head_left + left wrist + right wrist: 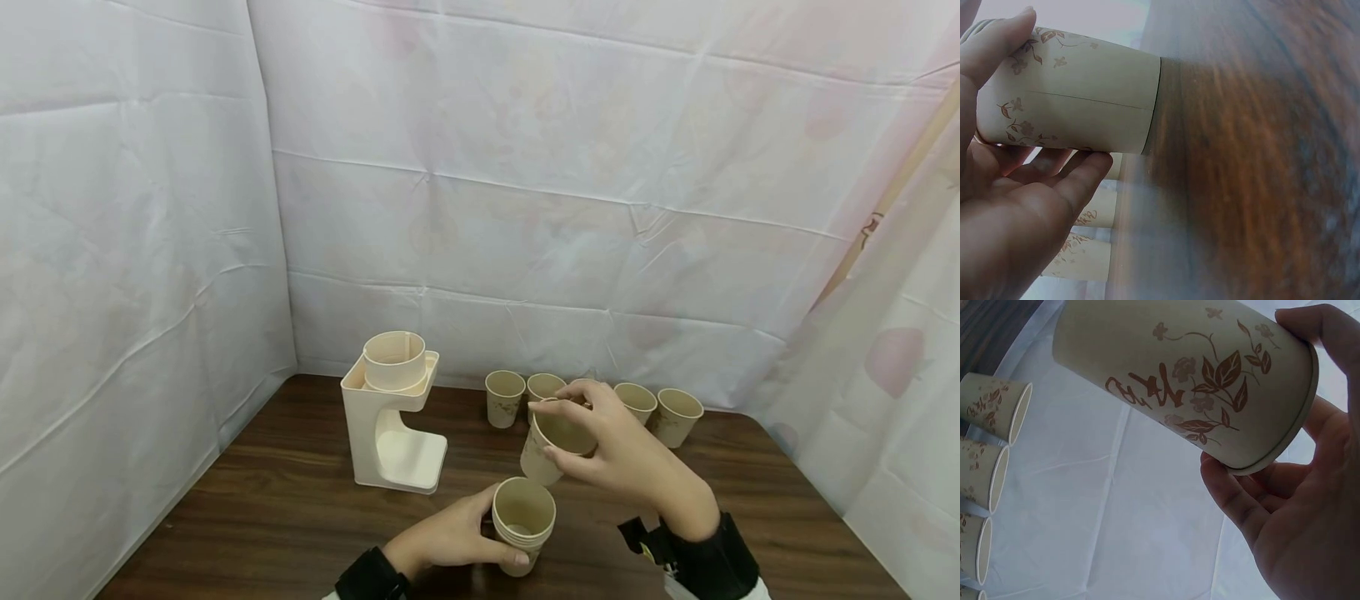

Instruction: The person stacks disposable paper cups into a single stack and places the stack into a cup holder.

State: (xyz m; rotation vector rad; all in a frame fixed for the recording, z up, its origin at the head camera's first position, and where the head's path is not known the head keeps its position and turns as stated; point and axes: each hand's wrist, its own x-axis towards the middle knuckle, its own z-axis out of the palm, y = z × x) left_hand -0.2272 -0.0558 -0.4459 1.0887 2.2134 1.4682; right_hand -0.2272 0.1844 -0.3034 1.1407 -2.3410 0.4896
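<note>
My left hand (457,533) grips a stack of beige paper cups (543,537) near the front of the table. Several rims show nested together. In the left wrist view, the stack's outer cup (1085,103) has brown flower prints, and fingers and thumb lie around it. My right hand (630,446) pinches a single paper cup (536,462) near its rim, just behind and above the stack. The right wrist view shows this cup (1172,381) tilted, with a brown leaf print and lettering. The two held items look close, but I cannot tell whether they touch.
Several more paper cups (502,410) stand upright in a row along the back of the dark wooden table (262,517); my right hand partly hides some. Left of them stands a cream C-shaped stand (363,442) with a round tube (395,375) on top. White cloth (480,233) hangs behind.
</note>
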